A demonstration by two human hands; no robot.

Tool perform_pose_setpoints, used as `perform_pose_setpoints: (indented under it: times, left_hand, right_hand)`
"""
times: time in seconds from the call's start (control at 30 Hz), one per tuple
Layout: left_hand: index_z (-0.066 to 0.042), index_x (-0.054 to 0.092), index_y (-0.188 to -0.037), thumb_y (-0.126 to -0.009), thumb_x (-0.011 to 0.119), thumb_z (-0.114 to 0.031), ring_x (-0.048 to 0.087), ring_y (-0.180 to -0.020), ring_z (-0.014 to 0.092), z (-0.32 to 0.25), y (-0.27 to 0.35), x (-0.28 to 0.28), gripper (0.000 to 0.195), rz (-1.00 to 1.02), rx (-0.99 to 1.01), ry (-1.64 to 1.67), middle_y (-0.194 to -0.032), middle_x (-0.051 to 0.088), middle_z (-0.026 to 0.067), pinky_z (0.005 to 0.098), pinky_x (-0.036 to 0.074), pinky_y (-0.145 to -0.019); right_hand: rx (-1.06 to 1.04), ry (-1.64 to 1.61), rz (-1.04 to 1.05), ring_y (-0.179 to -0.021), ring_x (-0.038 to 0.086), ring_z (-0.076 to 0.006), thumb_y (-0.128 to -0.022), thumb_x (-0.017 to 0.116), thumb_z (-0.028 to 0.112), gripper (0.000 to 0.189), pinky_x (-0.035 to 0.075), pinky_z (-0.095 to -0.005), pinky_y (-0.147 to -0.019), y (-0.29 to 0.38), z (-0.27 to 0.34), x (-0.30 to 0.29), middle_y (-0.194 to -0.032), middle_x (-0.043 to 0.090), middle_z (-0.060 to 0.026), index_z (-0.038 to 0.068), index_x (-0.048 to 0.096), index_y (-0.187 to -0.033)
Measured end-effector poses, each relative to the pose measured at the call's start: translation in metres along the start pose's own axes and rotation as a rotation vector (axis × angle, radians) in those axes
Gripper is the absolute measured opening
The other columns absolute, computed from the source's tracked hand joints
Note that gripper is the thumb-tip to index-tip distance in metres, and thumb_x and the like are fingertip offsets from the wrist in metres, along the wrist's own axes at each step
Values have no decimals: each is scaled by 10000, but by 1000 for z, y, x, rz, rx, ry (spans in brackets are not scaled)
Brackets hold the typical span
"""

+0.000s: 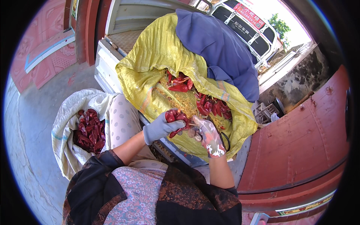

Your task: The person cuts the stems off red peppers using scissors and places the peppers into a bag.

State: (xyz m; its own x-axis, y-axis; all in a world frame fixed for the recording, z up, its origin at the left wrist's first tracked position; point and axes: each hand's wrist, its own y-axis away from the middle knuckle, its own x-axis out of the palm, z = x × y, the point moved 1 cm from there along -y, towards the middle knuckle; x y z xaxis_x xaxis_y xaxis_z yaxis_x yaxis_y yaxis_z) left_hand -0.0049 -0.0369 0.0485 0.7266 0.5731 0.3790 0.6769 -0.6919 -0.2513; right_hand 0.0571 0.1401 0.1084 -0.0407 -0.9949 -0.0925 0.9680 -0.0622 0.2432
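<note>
A bunch of dried red chili peppers (176,117) is gripped in my left hand (161,128), which wears a grey knit glove. My right hand (209,135), in a camouflage-patterned glove, meets it from the right, thumb and fingers pinched at a pale chili stem (193,124). A black loop (226,142) sticks out beside the right wrist; what it belongs to is hidden. Below both hands lies an opened yellow woven sack (140,95). Inside it are one pile of chilies (212,106) near my right hand and another (180,84) further back, among scattered yellow seeds (182,102).
At my left leg stands a white woven sack (63,123) holding dark red chilies (89,132). The yellow sack rests on a white metal vehicle bed (108,66), with blue cloth (216,42) over its back. A red metal door (292,137) is to the right, near a grey crate (265,112).
</note>
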Motion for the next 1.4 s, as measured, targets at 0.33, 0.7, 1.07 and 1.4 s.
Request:
perform_pose_setpoints:
  times: [0.33,0.7,1.07,1.4]
  left_hand:
    - [-64,585,-1003,-909,591,-199,572,-665,101,13,3,7,164,-82,-44,449,-814,597,11,255,478,-555]
    - [-53,564,-1012,-864,616,-115,536,-644,95,21,5,5,169,112,-45,219,-781,560,13,263,432,-570]
    - [-47,544,-797,-882,578,-94,363,-541,45,33,10,14,103,131,11,469,-650,439,-42,243,272,-487]
    - [-49,633,-944,-852,610,-73,443,-559,54,40,7,13,98,-25,-85,416,-748,592,-7,200,309,-506]
  right_hand:
    - [-648,238,-204,-824,600,-132,-854,596,93,260,465,-243,-725,5,-17,14,-1019,645,-85,26,638,-1103]
    - [-1058,982,-385,-738,642,-256,-755,722,147,222,510,-350,-637,18,-5,33,-877,666,-76,121,685,-973]
    - [-220,-357,-223,-549,472,-49,-851,643,95,84,361,-185,-481,9,-31,32,-805,635,-20,21,632,-889]
    - [-30,-834,5,-489,376,-59,-936,541,222,246,320,-245,-456,-2,-48,26,-781,590,-28,-8,596,-1002]
